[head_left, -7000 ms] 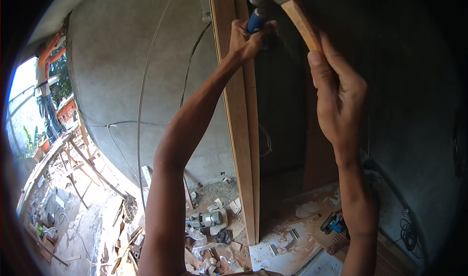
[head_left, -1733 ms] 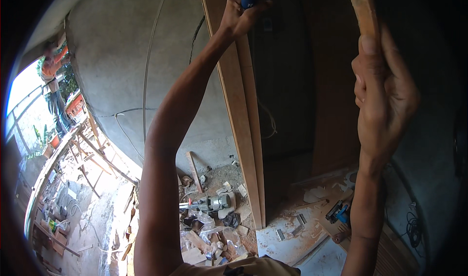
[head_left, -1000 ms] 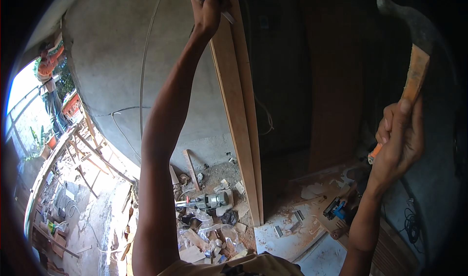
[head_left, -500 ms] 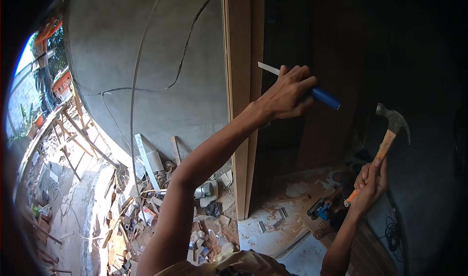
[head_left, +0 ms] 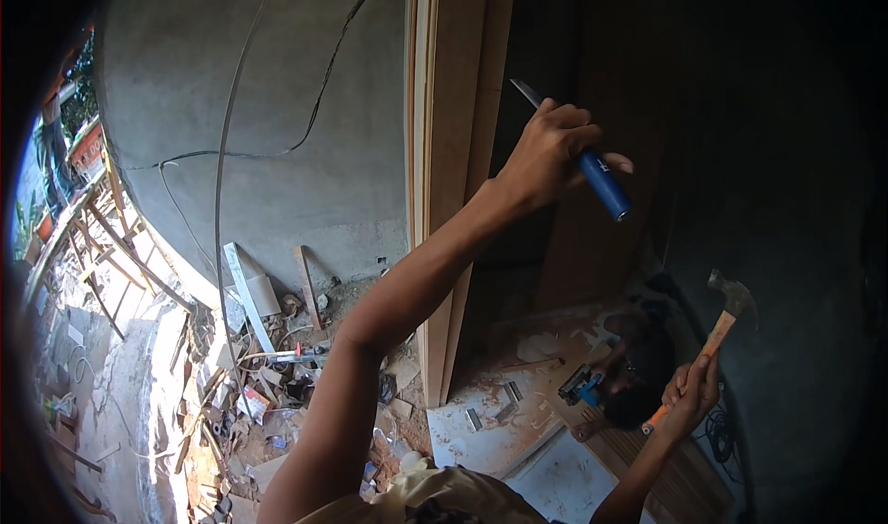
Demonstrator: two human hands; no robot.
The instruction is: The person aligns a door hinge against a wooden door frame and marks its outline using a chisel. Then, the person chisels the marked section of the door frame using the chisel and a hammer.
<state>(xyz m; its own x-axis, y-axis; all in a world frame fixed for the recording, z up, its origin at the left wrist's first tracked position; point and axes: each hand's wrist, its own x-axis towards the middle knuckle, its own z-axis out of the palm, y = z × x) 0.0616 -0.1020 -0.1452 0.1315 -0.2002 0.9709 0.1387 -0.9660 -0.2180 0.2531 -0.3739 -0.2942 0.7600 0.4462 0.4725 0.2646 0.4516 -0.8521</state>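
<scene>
My left hand (head_left: 556,154) grips a chisel with a blue handle (head_left: 606,188) across its middle; the thin metal blade (head_left: 524,91) points up and left, beside tall wooden boards (head_left: 453,108) that form a door frame at the opening. Low at the right, my right hand (head_left: 694,393) is closed on a claw hammer (head_left: 726,317), its dark head upward and its wooden handle running down through my fingers. My left forearm hides part of the boards.
A person (head_left: 629,399) is low behind my right hand, by a blue power tool (head_left: 583,390); another person (head_left: 51,140) stands at far left on wooden staging (head_left: 102,265). Cables (head_left: 231,108) cross the grey wall; rubble (head_left: 277,394) and white boards (head_left: 481,445) lie below.
My left hand has come down and right from the top of the boards, turning the chisel diagonal. My right hand has lowered the hammer. The view has shifted, showing the person at lower right.
</scene>
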